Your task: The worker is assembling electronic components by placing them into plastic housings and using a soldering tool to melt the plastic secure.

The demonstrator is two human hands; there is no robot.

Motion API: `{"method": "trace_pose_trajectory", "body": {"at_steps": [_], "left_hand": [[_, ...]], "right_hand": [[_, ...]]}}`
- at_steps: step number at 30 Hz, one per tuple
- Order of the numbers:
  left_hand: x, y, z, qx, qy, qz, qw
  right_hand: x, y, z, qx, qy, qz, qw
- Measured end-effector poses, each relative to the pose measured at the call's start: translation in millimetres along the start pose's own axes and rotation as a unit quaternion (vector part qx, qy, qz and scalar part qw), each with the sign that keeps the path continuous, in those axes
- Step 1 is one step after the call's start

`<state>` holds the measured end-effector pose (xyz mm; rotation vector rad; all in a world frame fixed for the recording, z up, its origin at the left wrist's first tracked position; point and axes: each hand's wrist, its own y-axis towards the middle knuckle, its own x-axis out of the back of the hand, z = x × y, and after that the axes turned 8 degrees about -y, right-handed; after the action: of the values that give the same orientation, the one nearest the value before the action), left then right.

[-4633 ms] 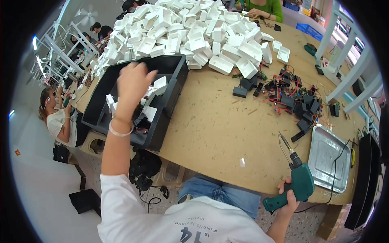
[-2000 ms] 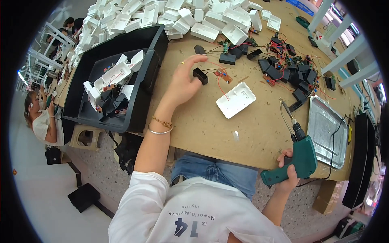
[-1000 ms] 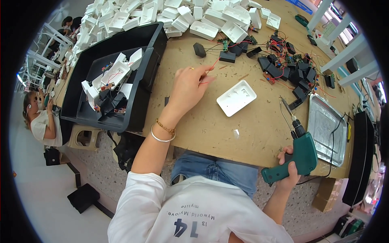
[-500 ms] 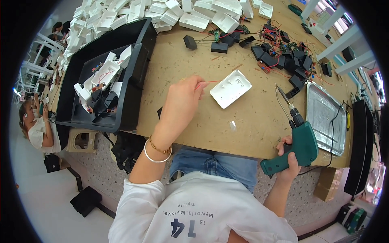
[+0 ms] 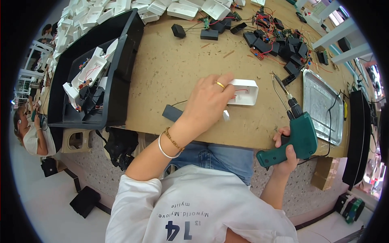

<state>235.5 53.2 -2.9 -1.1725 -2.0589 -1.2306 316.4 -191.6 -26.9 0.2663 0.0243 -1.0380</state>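
Observation:
My left hand (image 5: 210,99) is closed on the left end of a small white plastic case (image 5: 251,94) that lies open side up on the table. A thin red wire (image 5: 242,90) shows inside the case; my fingers hide the case's left part. Beside my left wrist lies a black rectangular block (image 5: 172,113) with a thin dark lead. In my right hand (image 5: 287,156) is a green pistol-shaped soldering gun (image 5: 304,135), gripped by its handle, its tip raised and pointing away from me, apart from the case. Below the case sits a small clear scrap (image 5: 226,116).
A black bin (image 5: 116,87) at left holds white cases with wired parts. Many white cases (image 5: 182,11) are heaped at the back. Black blocks and circuit boards (image 5: 279,46) lie tangled in wires at back right. A metal tray (image 5: 322,109) stands right, a black cord (image 5: 333,113) across it.
My left hand has moved right, from holding the red wire beside the case to gripping the case, which has turned and shifted slightly. The black block by my wrist has come into fuller view.

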Motion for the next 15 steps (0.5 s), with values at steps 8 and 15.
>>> {"method": "trace_pose_trajectory", "body": {"at_steps": [8, 15], "left_hand": [[-15, -8, -4, -0.006, -0.062, -0.082, 0.995], [-21, -11, -5, -0.039, -0.055, -0.091, 0.994]], "right_hand": [[-4, -21, 7, 0.018, -0.012, 0.008, 1.0], [-5, -47, 14, -0.025, -0.149, 0.021, 0.988]]}}
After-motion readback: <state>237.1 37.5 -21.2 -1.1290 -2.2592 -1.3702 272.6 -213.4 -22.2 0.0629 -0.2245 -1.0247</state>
